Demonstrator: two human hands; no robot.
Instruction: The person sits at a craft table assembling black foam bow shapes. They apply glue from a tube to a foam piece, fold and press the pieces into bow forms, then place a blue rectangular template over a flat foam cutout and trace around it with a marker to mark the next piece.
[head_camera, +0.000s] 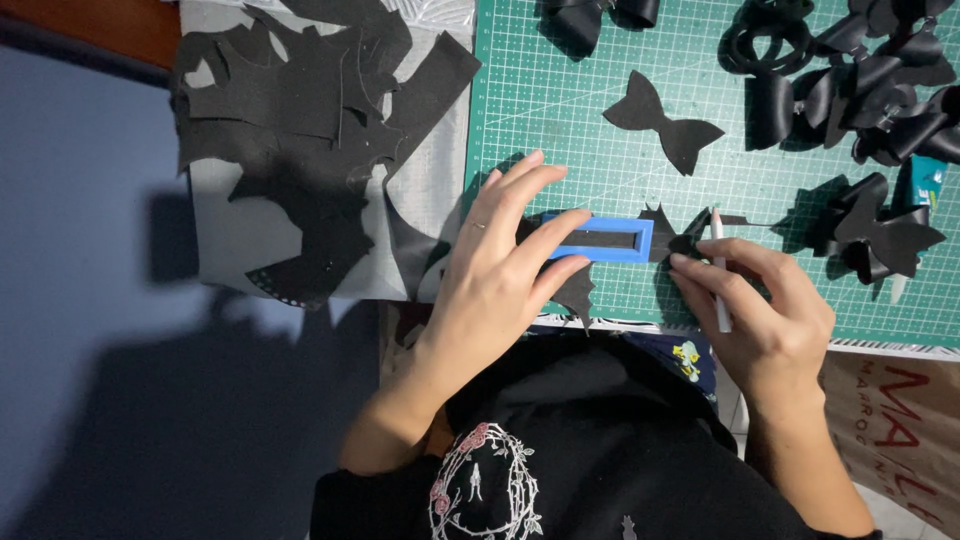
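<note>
The left hand (497, 268) lies flat, fingers spread and extended, pressing down on a blue rectangular frame template (600, 239) that sits on a piece of black fabric (577, 290) near the lower edge of the green cutting mat (560, 110); it grasps nothing, the fingertips simply resting on the frame's left end and long sides. At about three o'clock from the template, the right hand (760, 300) is closed around a white pen-like marking tool (719, 270), held between thumb and fingers with its tip pointing toward twelve o'clock, just beside the frame's right end, where the black fabric juts out in ragged points. At roughly one o'clock from the template, well apart from both hands, a flat black bow-shaped cutout (660, 120) lies on the mat. Farther toward two o'clock, along the mat's upper right, a cluster of finished black bows (870, 80) is heaped together (some glossy, some folded over), and another black bow (885, 235) lies at three o'clock beyond the right hand. At ten o'clock from the left hand, off the mat, a pile of black fabric scraps (300, 110) with cut-out holes covers a grey sheet (430, 170). The person's dark garment with a pale embroidered oval design (485, 485) fills the six o'clock side of the view.
</note>
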